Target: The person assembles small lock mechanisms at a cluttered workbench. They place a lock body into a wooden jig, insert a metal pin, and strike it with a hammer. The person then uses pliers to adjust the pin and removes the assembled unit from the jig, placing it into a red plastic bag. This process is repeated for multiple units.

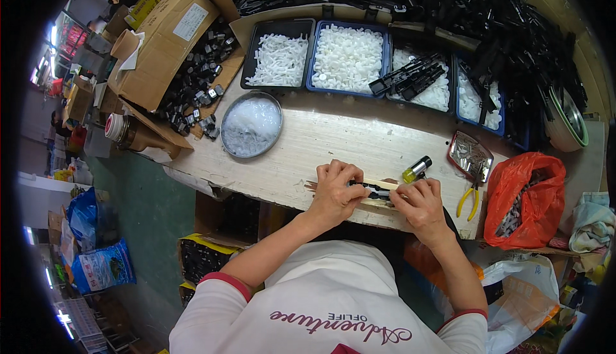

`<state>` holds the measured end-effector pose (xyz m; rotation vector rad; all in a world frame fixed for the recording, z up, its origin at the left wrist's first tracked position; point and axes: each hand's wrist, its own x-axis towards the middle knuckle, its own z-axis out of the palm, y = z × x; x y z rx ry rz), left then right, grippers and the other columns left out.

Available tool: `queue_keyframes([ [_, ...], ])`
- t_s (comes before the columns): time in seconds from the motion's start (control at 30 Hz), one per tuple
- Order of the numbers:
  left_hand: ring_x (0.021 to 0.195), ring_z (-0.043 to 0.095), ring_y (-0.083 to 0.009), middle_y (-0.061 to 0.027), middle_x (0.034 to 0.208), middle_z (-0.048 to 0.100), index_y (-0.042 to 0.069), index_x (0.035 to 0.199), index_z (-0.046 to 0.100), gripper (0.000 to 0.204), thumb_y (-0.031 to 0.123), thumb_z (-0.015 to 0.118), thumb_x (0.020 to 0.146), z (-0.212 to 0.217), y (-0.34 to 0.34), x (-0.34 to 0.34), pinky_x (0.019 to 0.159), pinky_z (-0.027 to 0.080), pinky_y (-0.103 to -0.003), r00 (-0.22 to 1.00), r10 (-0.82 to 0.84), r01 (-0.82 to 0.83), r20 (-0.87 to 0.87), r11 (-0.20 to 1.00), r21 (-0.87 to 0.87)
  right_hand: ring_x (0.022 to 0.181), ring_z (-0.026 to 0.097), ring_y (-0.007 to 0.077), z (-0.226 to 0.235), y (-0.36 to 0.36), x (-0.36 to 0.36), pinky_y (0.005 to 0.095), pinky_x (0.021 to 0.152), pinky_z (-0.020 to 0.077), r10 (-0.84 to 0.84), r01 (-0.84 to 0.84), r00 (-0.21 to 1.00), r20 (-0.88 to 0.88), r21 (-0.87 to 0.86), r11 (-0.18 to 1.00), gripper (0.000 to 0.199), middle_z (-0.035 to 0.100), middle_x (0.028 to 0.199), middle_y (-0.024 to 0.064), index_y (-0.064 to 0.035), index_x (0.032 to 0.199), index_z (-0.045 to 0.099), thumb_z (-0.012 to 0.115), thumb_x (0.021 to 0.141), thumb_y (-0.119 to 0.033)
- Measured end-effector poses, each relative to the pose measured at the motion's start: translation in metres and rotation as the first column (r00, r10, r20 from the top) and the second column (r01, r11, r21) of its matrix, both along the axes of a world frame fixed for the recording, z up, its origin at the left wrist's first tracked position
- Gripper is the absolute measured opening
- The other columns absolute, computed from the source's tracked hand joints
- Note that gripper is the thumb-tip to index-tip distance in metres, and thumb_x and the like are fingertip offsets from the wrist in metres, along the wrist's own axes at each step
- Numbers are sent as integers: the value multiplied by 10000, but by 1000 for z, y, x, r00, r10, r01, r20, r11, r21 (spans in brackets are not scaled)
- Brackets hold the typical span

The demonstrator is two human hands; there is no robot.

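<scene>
We see the black part (378, 193) just below and right of the frame's centre, at the workbench's (308, 129) lower edge, between two hands. Our left hand (336, 192) pinches its left end, thumb and fingertips closed beside a small pale piece; our right hand (418, 208) grips the right end, though its fingers hide the exact contact. We judge the part light and stiff, likely plastic, smooth enough to slide if held loosely, with thin edges that might crack under bending. We would take hold of it near both ends, pressing evenly, and keep our fingertips off the slim middle.
</scene>
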<state>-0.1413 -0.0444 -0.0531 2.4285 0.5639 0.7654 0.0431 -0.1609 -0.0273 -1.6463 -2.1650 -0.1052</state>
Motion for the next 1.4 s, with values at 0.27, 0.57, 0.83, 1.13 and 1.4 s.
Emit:
queue_keyframes([
  [0.27, 871, 468, -193, 4, 885, 544, 160, 771, 655, 157, 89, 709, 643, -2, 0, -1, 774, 278, -367, 1000, 7, -7, -1, 999, 54, 823, 517, 226, -3, 1, -1, 359, 769, 399, 11, -15, 994, -111, -29, 999, 236, 550, 891, 48, -37, 911, 606, 581, 676, -39],
  [0.57, 881, 469, -205, -1, 899, 537, 162, 794, 659, 190, 70, 694, 631, -1, -1, -2, 787, 279, -377, 1000, 2, -2, 9, 999, 50, 792, 541, 252, 17, 61, 32, 356, 684, 406, -110, 28, 915, -387, -211, 977, 137, 575, 816, 71, -58, 808, 646, 621, 685, -4],
  [0.83, 918, 461, -232, -20, 921, 529, 158, 795, 654, 170, 72, 678, 651, -2, -4, -4, 795, 274, -402, 1000, 13, -13, -5, 1000, 9, 820, 531, 229, 22, 85, 109, 357, 686, 352, -456, 461, 887, -71, 196, 866, 131, 566, 818, 41, -89, 824, 628, 589, 709, -38],
  [1.13, 923, 459, -230, -14, 918, 541, 161, 804, 665, 175, 72, 687, 655, 0, -4, -3, 818, 270, -404, 1000, 9, -9, -12, 999, -32, 731, 612, 306, 38, 86, 178, 374, 669, 462, -830, 876, 442, -340, -33, 480, 262, 625, 746, 141, -4, 864, 631, 658, 719, -220],
  [1.4, 922, 451, -220, -18, 904, 550, 144, 789, 663, 149, 82, 702, 659, 3, -3, -1, 795, 259, -377, 1000, 4, -3, -19, 999, 54, 514, 516, 85, 53, 42, 167, 216, 484, 415, -390, 476, -48, -919, -364, 800, 118, 575, 670, 6, -5, 846, 611, 609, 747, -69],
])
